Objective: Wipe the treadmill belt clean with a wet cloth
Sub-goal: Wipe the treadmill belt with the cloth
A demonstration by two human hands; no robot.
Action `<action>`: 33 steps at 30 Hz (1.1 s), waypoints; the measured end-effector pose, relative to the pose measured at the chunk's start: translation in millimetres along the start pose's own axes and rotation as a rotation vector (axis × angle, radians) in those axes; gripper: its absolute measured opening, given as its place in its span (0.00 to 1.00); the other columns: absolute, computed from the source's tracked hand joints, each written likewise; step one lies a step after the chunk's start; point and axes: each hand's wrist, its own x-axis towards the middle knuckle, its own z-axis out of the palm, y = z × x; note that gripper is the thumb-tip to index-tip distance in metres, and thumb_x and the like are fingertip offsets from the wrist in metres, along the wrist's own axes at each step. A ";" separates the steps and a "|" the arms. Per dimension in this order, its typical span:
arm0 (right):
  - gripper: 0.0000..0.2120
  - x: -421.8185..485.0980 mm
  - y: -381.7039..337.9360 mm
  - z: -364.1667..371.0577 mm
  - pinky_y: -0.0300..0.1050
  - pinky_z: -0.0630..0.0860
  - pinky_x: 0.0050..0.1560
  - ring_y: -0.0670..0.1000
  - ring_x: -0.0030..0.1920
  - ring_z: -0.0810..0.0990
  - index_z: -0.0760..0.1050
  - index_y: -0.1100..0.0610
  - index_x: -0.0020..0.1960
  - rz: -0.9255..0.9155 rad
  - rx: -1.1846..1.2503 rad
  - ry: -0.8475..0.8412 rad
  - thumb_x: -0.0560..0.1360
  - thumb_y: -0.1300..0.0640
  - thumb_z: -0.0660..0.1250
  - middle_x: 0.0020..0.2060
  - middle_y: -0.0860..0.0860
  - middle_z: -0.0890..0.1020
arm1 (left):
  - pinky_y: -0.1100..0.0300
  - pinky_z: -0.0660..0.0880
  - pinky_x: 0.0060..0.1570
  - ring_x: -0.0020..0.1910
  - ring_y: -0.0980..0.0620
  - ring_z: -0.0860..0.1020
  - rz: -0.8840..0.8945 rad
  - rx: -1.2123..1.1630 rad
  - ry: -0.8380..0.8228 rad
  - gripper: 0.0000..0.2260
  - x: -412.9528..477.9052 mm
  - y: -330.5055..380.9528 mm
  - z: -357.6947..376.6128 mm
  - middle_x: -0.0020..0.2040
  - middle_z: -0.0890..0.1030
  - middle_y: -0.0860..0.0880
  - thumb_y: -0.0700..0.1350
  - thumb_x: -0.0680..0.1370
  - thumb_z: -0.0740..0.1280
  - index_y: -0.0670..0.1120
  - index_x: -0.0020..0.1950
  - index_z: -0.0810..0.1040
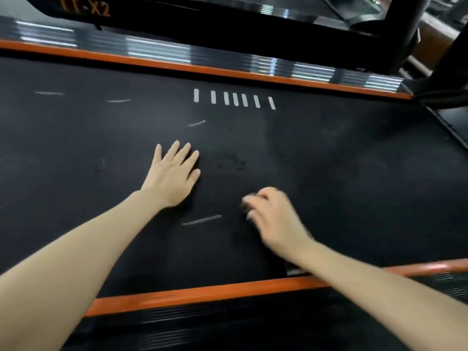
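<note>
The black treadmill belt [329, 160] fills the view and carries white stripe marks [234, 98] and faint scuffs [229, 163]. My left hand [172, 173] lies flat on the belt, palm down, fingers straight and slightly spread. My right hand [271, 216] is blurred by motion, just right of and nearer than the left. Its fingers curl down onto the belt round a small dark cloth [245, 207]. The fingers and blur hide most of the cloth.
Orange side rails border the belt at the far side [202, 68] and the near side [202, 292]. Ribbed foot rails lie outside both of them. A black upright frame [405, 29] rises at the upper right, and the motor cover edge [448, 127] is at the right.
</note>
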 end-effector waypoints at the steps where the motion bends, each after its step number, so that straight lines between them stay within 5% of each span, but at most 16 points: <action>1: 0.18 -1.7 -17.7 5.9 0.51 0.75 0.47 0.59 0.44 0.76 0.79 0.58 0.55 -0.071 0.028 -0.017 0.74 0.51 0.58 0.48 0.58 0.77 | 0.45 0.41 0.73 0.77 0.47 0.45 0.007 -0.010 0.002 0.25 -0.6 -0.8 1.9 0.78 0.50 0.48 0.55 0.82 0.45 0.49 0.78 0.51; 4: 0.17 7.2 -5.6 0.1 0.51 0.75 0.42 0.59 0.40 0.77 0.80 0.59 0.55 -0.166 -0.026 0.005 0.74 0.52 0.60 0.47 0.58 0.79 | 0.45 0.41 0.73 0.77 0.46 0.45 0.026 -0.036 0.017 0.25 -1.5 -4.4 3.5 0.78 0.51 0.48 0.55 0.82 0.46 0.49 0.78 0.52; 9: 0.14 39.4 72.4 -9.1 0.53 0.71 0.53 0.62 0.52 0.73 0.77 0.59 0.61 0.447 -0.120 0.175 0.79 0.58 0.60 0.54 0.60 0.75 | 0.43 0.40 0.72 0.77 0.45 0.48 0.051 -0.041 0.064 0.25 4.7 -5.7 2.4 0.77 0.55 0.45 0.55 0.82 0.45 0.46 0.77 0.57; 11: 0.14 58.5 66.1 -1.0 0.54 0.70 0.54 0.61 0.53 0.72 0.76 0.59 0.62 0.547 -0.159 0.199 0.80 0.57 0.59 0.56 0.59 0.74 | 0.44 0.41 0.72 0.77 0.44 0.48 0.031 -0.048 0.075 0.25 15.9 -7.6 0.5 0.77 0.55 0.44 0.54 0.82 0.45 0.45 0.77 0.57; 19: 0.18 58.8 20.9 13.1 0.49 0.73 0.46 0.55 0.45 0.75 0.78 0.57 0.58 -0.100 0.057 0.000 0.76 0.49 0.59 0.51 0.55 0.76 | 0.42 0.46 0.73 0.75 0.39 0.54 -0.134 -0.082 0.149 0.24 82.8 -31.6 -3.3 0.74 0.63 0.39 0.51 0.82 0.51 0.39 0.75 0.60; 24: 0.16 131.8 72.2 27.9 0.55 0.75 0.47 0.58 0.45 0.74 0.78 0.60 0.58 0.115 0.028 0.187 0.77 0.52 0.61 0.48 0.57 0.75 | 0.42 0.45 0.72 0.76 0.41 0.52 -0.174 -0.083 0.114 0.25 111.2 -48.7 2.0 0.76 0.58 0.41 0.52 0.82 0.49 0.40 0.76 0.57; 29: 0.14 210.4 86.5 36.8 0.57 0.71 0.53 0.60 0.51 0.72 0.76 0.60 0.61 0.304 -0.025 0.198 0.79 0.56 0.62 0.53 0.59 0.74 | 0.44 0.43 0.74 0.76 0.43 0.50 -0.168 -0.128 0.147 0.25 115.1 -49.9 7.0 0.76 0.57 0.41 0.52 0.82 0.48 0.42 0.76 0.58; 33: 0.17 176.6 40.5 38.3 0.54 0.74 0.46 0.59 0.43 0.74 0.79 0.59 0.55 0.018 0.046 0.117 0.75 0.50 0.59 0.47 0.58 0.76 | 0.44 0.43 0.74 0.76 0.43 0.51 -0.158 -0.160 0.170 0.29 115.1 -50.8 7.3 0.76 0.59 0.41 0.55 0.80 0.43 0.41 0.75 0.59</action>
